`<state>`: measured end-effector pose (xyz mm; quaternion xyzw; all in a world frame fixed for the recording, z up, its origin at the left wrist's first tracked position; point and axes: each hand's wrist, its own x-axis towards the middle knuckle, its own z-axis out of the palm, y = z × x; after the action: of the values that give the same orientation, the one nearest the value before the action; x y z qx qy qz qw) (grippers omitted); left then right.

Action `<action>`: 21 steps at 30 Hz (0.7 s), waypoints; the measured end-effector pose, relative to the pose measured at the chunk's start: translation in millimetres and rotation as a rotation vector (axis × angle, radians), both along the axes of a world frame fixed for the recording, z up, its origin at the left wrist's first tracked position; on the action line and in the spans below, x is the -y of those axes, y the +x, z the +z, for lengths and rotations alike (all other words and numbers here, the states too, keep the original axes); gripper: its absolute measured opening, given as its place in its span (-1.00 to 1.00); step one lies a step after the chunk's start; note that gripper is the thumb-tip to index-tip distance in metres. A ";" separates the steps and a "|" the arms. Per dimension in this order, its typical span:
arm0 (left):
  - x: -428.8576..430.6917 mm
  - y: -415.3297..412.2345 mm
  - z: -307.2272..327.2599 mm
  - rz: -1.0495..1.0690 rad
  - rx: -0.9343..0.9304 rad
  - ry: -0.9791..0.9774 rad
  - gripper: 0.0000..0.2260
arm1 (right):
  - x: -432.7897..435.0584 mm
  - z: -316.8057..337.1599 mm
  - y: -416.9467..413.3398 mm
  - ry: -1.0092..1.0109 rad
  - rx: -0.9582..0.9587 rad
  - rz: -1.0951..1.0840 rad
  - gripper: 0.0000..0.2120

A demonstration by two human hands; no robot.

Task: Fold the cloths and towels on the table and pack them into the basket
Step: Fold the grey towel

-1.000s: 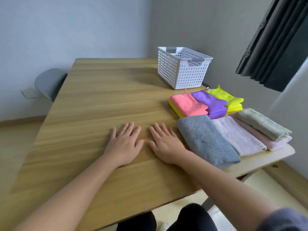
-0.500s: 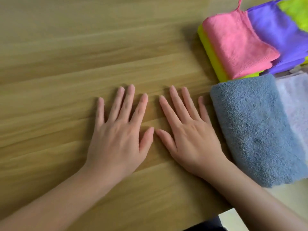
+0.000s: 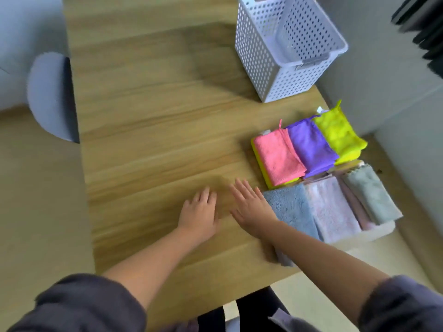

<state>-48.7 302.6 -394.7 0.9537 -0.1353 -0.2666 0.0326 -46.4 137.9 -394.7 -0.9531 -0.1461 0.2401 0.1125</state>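
Both of my hands lie flat on the wooden table [image 3: 148, 144], holding nothing. My left hand [image 3: 200, 213] rests palm down, and my right hand [image 3: 251, 207] lies beside it with its edge near the folded blue-grey towel [image 3: 291, 209]. To the right of that towel lie a folded pale pink towel [image 3: 332, 207] and a grey-green towel [image 3: 371, 195]. Behind them sit a pink cloth [image 3: 278, 159], a purple cloth [image 3: 310, 147] and a yellow-green cloth [image 3: 338, 134]. The white perforated basket [image 3: 271, 58] stands at the far right.
A grey chair [image 3: 48, 97] stands at the table's left edge. A grey wall and a dark curtain [image 3: 424, 27] are on the right, close behind the basket. The towels lie at the table's right front corner, near its edge.
The view has pulled back and tilted, so the basket, chair and all the cloths show again. My hands remain flat on the table in about the same place.
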 end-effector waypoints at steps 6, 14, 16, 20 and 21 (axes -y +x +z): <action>63.4 163.3 58.2 -0.062 0.370 -0.128 -0.42 | 62.3 67.3 135.3 0.117 0.391 -0.381 -0.39; 151.9 336.1 83.4 -0.296 0.386 0.073 -0.51 | 130.5 55.3 259.3 0.162 0.402 -0.453 -0.36; 146.1 343.2 84.8 -0.392 0.426 0.095 -0.64 | 132.3 52.2 263.4 0.195 0.429 -0.421 -0.41; 121.4 333.8 92.8 -0.447 0.457 0.048 -0.76 | 129.6 54.7 263.5 0.292 0.477 -0.325 -0.53; 113.2 327.2 94.2 -0.454 0.441 0.026 -0.79 | 126.7 56.1 263.0 0.313 0.457 -0.299 -0.56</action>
<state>278.4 189.4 -300.5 0.9343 -0.3451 -0.0555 -0.0700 216.5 11.2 -338.6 -0.9643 -0.0611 -0.0248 0.2564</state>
